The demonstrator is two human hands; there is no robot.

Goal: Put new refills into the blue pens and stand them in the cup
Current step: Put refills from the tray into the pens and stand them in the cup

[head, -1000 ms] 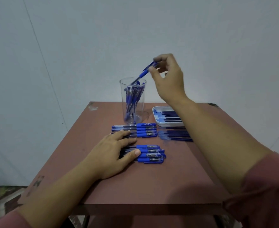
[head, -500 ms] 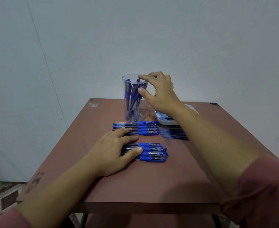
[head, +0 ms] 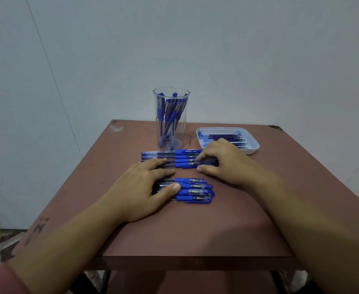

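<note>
Blue pens (head: 163,153) lie in two rows on the worktop (head: 185,230), with several more standing in one clear cup (head: 171,124) behind. Left hand (head: 140,192) rests flat on the near row (head: 193,190). Right hand (head: 223,162) curls over the far row (head: 182,160); I cannot tell whether it grips. One tray (head: 253,149) holds refills (head: 225,136).

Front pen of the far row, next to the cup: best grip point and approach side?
Front pen: pinch the blue section from above at the right end; it lies flat, tight against the pen behind, near side free, and the left hand covers its clear end.
</note>
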